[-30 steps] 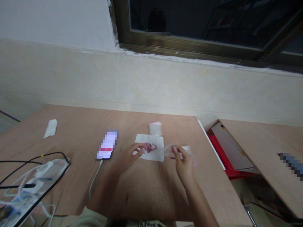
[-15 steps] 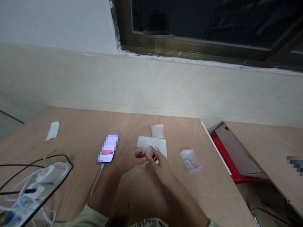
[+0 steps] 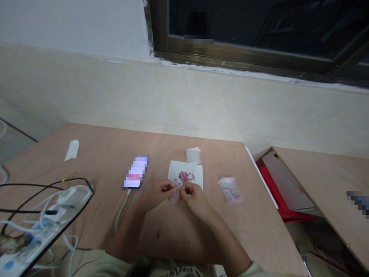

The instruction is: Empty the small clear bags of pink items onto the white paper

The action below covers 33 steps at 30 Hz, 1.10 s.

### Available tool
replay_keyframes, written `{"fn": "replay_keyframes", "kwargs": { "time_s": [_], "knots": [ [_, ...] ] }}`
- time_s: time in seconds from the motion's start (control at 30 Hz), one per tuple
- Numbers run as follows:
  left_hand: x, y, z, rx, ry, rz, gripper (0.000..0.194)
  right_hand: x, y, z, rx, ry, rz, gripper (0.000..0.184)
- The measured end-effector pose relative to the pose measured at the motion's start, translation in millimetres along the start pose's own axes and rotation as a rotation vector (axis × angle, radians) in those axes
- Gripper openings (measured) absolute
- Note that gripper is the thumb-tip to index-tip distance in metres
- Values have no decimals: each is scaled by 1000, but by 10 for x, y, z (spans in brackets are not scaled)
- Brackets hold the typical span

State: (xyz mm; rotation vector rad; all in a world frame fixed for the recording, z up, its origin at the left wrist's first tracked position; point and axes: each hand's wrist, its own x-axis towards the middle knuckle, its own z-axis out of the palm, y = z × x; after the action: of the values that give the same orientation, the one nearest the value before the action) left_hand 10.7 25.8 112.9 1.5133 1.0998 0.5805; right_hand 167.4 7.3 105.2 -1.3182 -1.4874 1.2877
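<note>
My left hand (image 3: 162, 193) and my right hand (image 3: 192, 195) meet at the near edge of a white sheet of paper (image 3: 174, 169). Between their pinched fingertips is a small clear plastic bag (image 3: 174, 197), partly hidden by the fingers. On the paper, just beyond the hands, lies a little heap of pink and dark beads (image 3: 185, 176). Behind the paper sits a stack of clear zip bags (image 3: 193, 155) with pink edges. Off to the right are more zip bags (image 3: 230, 190) with small pink things inside.
A lit phone (image 3: 136, 172) on a white charging cable (image 3: 121, 209) lies left of my hands. Further left, a power strip (image 3: 67, 206) carries tangled cords. A scrap of white paper (image 3: 72, 150) lies at the back left. The table's right edge borders a gap with a red stool (image 3: 288, 213).
My hands have drawn nearer to me with the plastic bag, so the beads on the paper show more fully. The whole view has shifted slightly.
</note>
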Motion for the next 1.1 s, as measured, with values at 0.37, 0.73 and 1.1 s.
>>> {"fn": "replay_keyframes", "kwargs": {
  "time_s": [0.37, 0.73, 1.1],
  "knots": [
    [0, -17, 83, 95, 146, 48, 12, -66, 9, 16, -204, 164, 14, 13],
    [45, 22, -31, 264, 179, 58, 16, 149, 102, 13, -70, 148, 72, 20],
    [220, -564, -106, -159, 46, -71, 36, 424, 473, 2, 400, 94, 181, 19]
  ]
}}
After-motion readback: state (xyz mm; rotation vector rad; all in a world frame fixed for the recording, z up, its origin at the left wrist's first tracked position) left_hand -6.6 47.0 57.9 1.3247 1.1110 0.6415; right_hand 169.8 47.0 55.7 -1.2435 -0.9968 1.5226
